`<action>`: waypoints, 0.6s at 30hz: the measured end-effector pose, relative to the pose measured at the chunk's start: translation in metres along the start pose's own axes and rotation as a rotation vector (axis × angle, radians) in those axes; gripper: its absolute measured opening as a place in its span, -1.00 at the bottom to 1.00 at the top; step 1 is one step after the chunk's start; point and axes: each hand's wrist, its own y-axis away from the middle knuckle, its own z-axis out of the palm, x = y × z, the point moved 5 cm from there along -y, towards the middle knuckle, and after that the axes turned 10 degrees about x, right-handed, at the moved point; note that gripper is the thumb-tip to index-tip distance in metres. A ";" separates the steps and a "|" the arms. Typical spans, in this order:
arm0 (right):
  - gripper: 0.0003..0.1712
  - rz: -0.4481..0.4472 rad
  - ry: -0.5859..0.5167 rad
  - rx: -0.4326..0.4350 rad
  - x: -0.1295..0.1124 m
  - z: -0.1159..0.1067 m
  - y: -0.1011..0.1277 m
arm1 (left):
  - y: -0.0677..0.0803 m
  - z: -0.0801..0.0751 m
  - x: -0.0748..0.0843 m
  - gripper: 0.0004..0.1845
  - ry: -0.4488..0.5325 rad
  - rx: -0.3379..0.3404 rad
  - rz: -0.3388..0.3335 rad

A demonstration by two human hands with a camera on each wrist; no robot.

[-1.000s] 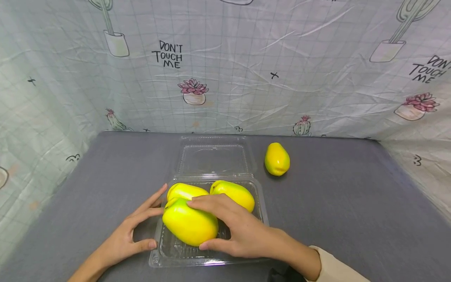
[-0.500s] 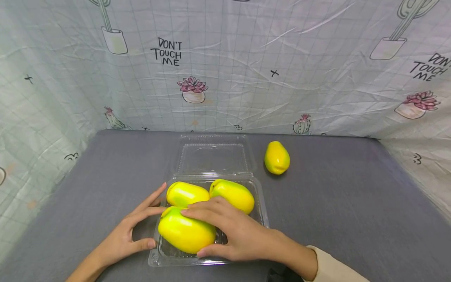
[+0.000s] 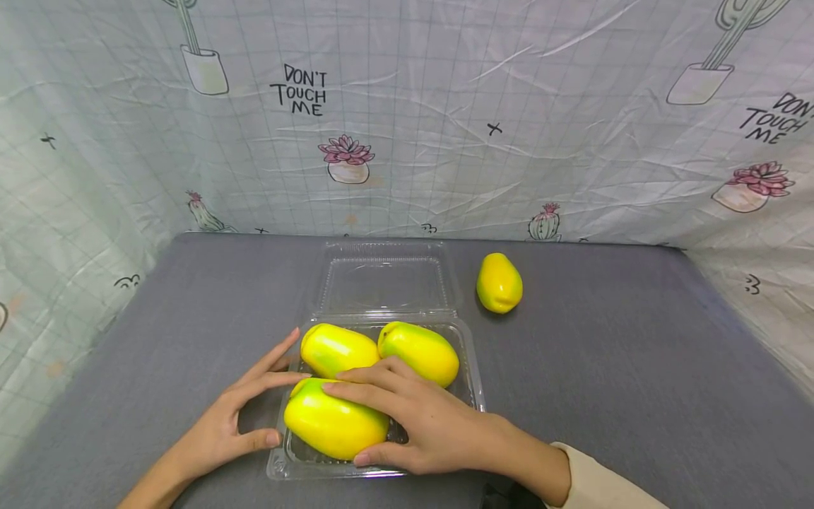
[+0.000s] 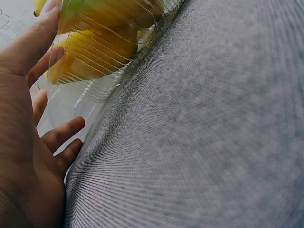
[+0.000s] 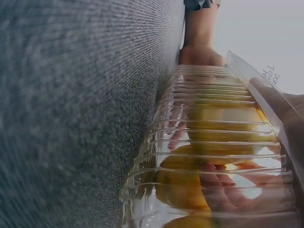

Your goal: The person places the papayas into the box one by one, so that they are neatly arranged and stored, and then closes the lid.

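Note:
A clear plastic clamshell box point(image 3: 473, 367) lies open, holding three yellow-green papayas. My right hand point(image 3: 432, 424) grips the front papaya point(image 3: 333, 424) at the box's near left, fingers over its top and thumb at its near side. Behind it lie the back left papaya point(image 3: 337, 348) and the back right papaya point(image 3: 422, 353). My left hand point(image 3: 222, 424) is spread at the box's left side, thumb at the rim and index fingertip right by the front papaya. In the left wrist view, the left thumb point(image 4: 35, 40) lies along the box's edge. Through the ribbed wall point(image 5: 223, 123), the right wrist view shows fruit and fingers.
Hinged at the back, the box's lid point(image 3: 384, 283) lies flat on the grey table point(image 3: 604, 353). Another papaya point(image 3: 499, 284) stands right of the lid. A cactus-print cloth point(image 3: 432, 127) hangs behind and at both sides. A dark object point(image 3: 509, 497) shows below the right wrist.
My right hand has brought the front papaya toward me and slightly left, lower in the box, uncovering more of the back left papaya. The left hand has stayed nearly in place.

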 end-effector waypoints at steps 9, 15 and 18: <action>-0.22 0.013 0.025 -0.027 0.000 0.002 0.001 | 0.003 0.000 -0.004 -0.39 -0.007 -0.007 -0.006; -0.22 0.012 0.028 -0.023 0.000 0.002 0.002 | 0.006 0.000 -0.009 -0.39 0.009 -0.005 0.000; -0.22 0.014 0.037 -0.027 0.000 0.003 0.002 | 0.008 -0.001 -0.011 -0.39 0.013 -0.008 -0.005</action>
